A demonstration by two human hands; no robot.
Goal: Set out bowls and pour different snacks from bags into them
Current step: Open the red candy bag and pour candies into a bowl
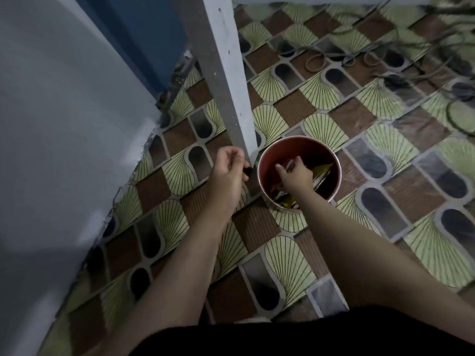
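Patterned floor (334,116) | right hand (295,176) inside red bin (267,160), gripping wrapper (290,164) | left hand (227,173) loosely curled, empty

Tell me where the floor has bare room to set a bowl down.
Bare patterned floor lies right of the round red bin, and more lies between the two forearms. The far right corner is crowded with grey cables. The grey post narrows the gap left of the bin.

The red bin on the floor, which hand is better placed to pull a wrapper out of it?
The right hand: it is already inside the red bin, fingers curled among the wrappers. The left hand is outside the rim, beside the table leg.
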